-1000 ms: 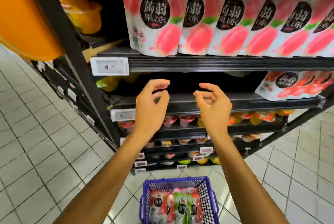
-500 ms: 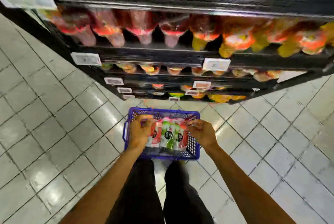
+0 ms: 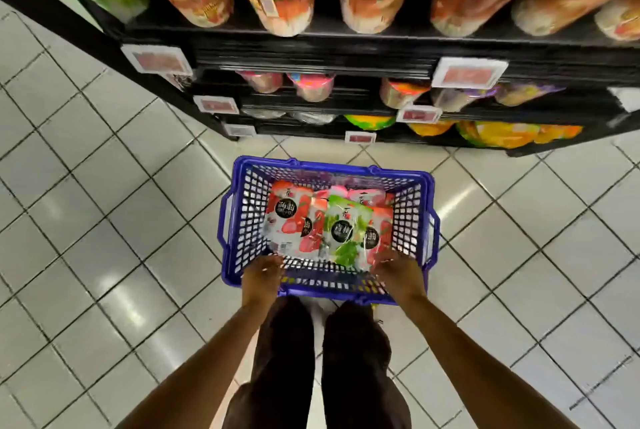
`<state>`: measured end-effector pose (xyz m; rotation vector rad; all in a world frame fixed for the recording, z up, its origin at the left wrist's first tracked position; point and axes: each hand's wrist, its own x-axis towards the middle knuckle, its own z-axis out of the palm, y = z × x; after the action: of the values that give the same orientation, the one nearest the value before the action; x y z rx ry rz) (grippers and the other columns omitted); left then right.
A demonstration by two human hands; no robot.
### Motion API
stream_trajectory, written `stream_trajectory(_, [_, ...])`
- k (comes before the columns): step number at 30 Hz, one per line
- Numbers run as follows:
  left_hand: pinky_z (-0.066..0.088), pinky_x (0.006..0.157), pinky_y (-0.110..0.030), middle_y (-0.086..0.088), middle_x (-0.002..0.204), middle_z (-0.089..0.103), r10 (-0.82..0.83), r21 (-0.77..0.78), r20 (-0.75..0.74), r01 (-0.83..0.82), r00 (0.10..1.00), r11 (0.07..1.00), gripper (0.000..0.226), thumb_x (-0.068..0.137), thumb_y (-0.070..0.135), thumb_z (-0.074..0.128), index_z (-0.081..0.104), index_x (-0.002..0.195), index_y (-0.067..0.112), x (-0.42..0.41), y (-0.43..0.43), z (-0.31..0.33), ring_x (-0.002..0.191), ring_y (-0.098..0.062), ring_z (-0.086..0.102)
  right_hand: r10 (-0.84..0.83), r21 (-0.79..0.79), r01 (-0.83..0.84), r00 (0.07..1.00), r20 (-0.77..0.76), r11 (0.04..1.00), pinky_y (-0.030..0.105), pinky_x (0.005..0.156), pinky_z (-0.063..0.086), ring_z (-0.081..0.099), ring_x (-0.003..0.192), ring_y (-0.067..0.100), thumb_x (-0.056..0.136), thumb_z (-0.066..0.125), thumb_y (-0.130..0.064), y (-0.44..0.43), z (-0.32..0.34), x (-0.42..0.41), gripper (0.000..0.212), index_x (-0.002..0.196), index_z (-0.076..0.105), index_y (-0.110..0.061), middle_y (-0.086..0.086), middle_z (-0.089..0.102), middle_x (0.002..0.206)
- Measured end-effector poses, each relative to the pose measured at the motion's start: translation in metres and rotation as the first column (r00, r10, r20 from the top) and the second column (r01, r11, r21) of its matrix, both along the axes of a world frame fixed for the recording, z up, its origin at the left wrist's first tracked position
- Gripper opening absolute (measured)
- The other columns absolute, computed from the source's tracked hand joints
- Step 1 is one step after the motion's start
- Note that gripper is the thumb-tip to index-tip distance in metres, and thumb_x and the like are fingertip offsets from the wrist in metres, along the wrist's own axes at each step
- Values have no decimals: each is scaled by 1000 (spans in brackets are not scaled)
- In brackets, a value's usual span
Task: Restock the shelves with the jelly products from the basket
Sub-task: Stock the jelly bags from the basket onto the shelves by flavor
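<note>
The blue basket [image 3: 242,220] stood on the tiled floor [image 3: 104,220], just in front of the black shelves [image 3: 346,47]. The jelly pouches [image 3: 372,217] lay overlapped inside the basket: red-printed pouches to either side, with one green pouch [image 3: 343,231] on top near the middle.

Both arms reached down into the near end of the basket.
- The left hand [image 3: 261,272] sat at the near edge of the red pouch [image 3: 287,217] on the left side. Its fingers pointed down into the basket. Whether they gripped the pouch cannot be told.
- The right hand [image 3: 398,269] sat at the near right corner of the pouch stack, its fingers against the wrapping. Its grip cannot be told either.

The shelves carried rows of jelly cups [image 3: 374,2], blurred, with price tags [image 3: 469,73] on the shelf edges. Dark trousers [image 3: 284,359] showed between the arms.
</note>
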<state>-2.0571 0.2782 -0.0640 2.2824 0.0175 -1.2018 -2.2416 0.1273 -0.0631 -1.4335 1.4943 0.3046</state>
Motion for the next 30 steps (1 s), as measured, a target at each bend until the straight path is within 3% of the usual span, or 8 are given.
stream_trajectory(7, [41,63,-22,-12,94,68,-67,169,75,54,995,984,20,91,11,58,68,108,6,26,7,-145,84,-29,67,-18,97,21,999,-30,995,31,77,51,67,86,25,84,62,-4,22,-140,39,19,94,76,-10,5,73,97])
stream_trajectory(10, [48,81,-34,-22,114,65,-58,194,97,38,994,980,37,90,15,64,58,122,-2,43,3,-209,106,-37,62,-83,204,82,997,-7,976,28,80,51,63,83,20,90,58,-1,30,-199,66,15,92,73,-5,1,66,88])
stream_trajectory(13, [48,96,-49,-30,122,60,8,235,56,-21,998,972,41,90,15,63,55,123,-8,57,-10,-255,114,-43,58,-78,316,92,995,-57,944,43,96,51,65,104,33,97,52,-15,39,-249,94,25,101,69,3,18,69,108])
stream_trajectory(17, [43,102,-41,-23,135,52,-159,487,67,107,985,867,62,95,42,55,45,134,-5,63,-23,-289,126,-37,51,-95,296,124,989,-112,947,36,82,51,68,96,31,94,56,-34,50,-287,126,34,103,70,-3,17,72,105])
stream_trajectory(21, [48,84,-33,-13,121,60,40,215,-132,-11,990,977,87,64,43,85,47,132,3,73,-16,-304,109,-28,60,-233,338,242,970,-67,910,45,78,58,70,87,33,87,68,-23,58,-298,138,22,97,70,-4,16,73,94])
stream_trajectory(25, [51,80,-29,-10,118,65,88,157,-235,-52,968,986,90,46,34,93,55,124,9,84,-15,-308,101,-24,65,-88,338,97,995,-40,936,24,56,42,54,61,13,92,65,-30,53,-297,128,18,89,71,-13,2,58,67])
stream_trajectory(28, [53,87,-29,-5,112,68,42,134,-191,-16,981,991,77,53,22,96,57,118,7,82,-21,-307,104,-21,65,-248,458,202,968,42,866,36,78,51,58,82,20,96,59,-20,60,-292,126,21,111,67,-7,9,67,96])
stream_trajectory(30, [55,75,-16,1,101,70,93,45,-250,-84,964,995,72,54,11,95,57,115,7,81,-25,-298,95,-14,67,-460,546,370,887,33,752,41,92,49,60,101,26,99,53,-19,62,-283,127,26,122,63,-11,11,67,115])
